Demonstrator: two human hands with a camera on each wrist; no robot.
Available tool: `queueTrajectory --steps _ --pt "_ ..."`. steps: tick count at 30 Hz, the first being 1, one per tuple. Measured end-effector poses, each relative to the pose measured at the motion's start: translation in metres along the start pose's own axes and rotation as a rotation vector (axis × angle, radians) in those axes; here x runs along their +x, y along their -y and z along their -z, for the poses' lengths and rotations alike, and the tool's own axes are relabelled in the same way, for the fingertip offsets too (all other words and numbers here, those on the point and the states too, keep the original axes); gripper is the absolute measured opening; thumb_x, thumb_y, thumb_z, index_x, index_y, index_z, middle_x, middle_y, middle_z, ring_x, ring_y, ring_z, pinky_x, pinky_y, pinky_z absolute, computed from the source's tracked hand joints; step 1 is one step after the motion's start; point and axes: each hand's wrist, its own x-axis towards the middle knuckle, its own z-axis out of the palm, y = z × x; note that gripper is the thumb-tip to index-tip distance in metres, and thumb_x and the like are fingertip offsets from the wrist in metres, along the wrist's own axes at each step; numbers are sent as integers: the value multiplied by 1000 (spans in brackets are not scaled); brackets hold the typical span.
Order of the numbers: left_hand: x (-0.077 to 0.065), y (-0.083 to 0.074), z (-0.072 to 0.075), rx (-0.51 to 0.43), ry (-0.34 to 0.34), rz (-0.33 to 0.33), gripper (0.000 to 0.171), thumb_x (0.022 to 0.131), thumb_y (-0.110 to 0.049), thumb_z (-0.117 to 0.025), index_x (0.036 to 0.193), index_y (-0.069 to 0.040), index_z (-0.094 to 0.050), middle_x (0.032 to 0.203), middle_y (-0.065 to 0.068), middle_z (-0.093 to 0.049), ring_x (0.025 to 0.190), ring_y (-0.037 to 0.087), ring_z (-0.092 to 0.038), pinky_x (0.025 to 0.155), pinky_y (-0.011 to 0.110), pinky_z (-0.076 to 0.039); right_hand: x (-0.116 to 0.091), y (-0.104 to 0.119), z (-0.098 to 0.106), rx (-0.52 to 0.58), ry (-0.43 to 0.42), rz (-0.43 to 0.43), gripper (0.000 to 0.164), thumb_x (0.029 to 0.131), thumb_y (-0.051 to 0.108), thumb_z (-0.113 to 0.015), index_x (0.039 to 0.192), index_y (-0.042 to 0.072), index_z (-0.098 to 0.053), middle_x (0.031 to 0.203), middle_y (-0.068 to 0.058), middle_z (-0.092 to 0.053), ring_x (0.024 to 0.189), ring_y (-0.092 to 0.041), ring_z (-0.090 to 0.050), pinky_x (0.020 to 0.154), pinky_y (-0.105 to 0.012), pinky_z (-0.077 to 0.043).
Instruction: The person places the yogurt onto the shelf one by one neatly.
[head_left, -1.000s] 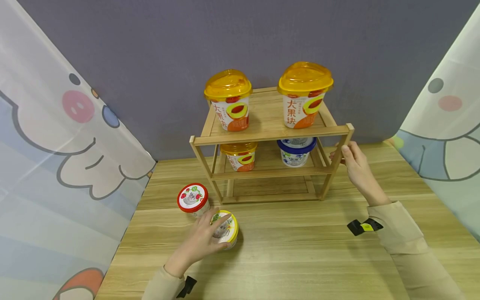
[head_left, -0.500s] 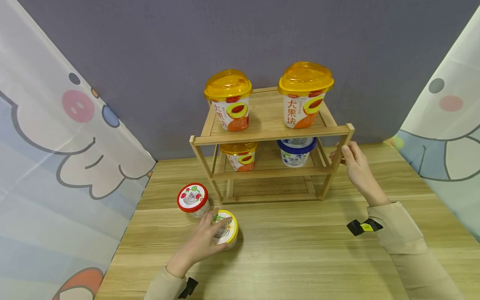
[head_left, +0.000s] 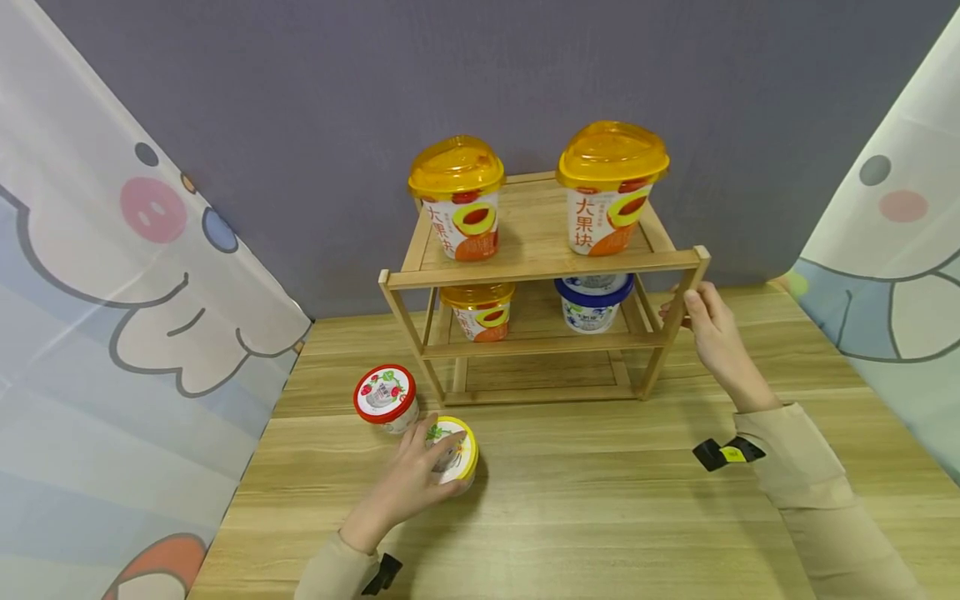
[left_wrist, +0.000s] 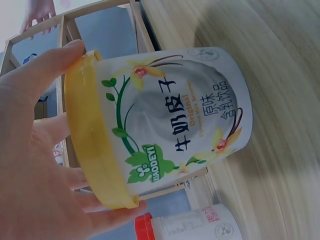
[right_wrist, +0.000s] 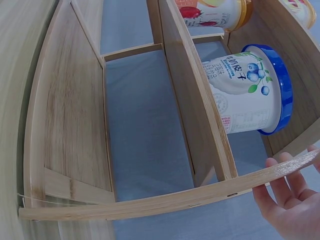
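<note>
My left hand (head_left: 405, 479) grips a white milk drink tub (left_wrist: 172, 110) by its yellow lid, thumb on one side and fingers on the other. Its label carries vanilla flowers and green leaves; in the head view the tub is low over the table, in front of the shelf's left corner. A similar tub with a red lid (head_left: 385, 393) stands just behind the left hand. At the right end of the wooden shelf (head_left: 540, 271), my right hand (head_left: 716, 329) holds the front post, its fingers wrapped around the wood in the right wrist view.
Two yellow-lidded fruit cups (head_left: 461, 221) (head_left: 607, 212) stand on the top tier. Below are another fruit cup (head_left: 483, 321) and blue-lidded blueberry tubs (head_left: 590, 315). Nothing shows on the bottom tier (head_left: 540, 375). A grey wall (head_left: 337, 167) rises behind, with cartoon curtains (head_left: 90, 350) at both sides.
The left hand and the yellow-lidded tub have shifted very slightly right and away from me. The right hand has stayed on the shelf post.
</note>
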Motion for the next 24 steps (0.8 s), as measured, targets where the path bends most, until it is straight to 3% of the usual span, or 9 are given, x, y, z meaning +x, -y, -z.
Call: queueTrajectory --steps 10,21,24 --pt "6 -5 -7 49 -37 19 61 73 -50 -65 126 -22 -50 134 23 -31 118 40 -33 84 58 -37 0 0 -1 16 -5 -3 20 98 21 -28 107 18 -45 91 2 -53 83 -5 -55 73 -12 -42" --pt "18 -11 -16 100 -139 -16 58 74 -50 -64 122 -19 -53 127 27 -36 111 40 -38 86 54 -37 0 0 -1 21 -4 -18 21 98 23 -28 107 18 -46 89 2 -53 82 -5 -54 73 -13 -42" --pt "21 -12 -18 96 -152 1 63 73 -52 -64 124 -17 -50 127 28 -36 110 42 -39 87 54 -36 0 0 -1 6 -6 -20 22 98 24 -27 107 18 -46 87 4 -54 82 -4 -54 73 -12 -41"
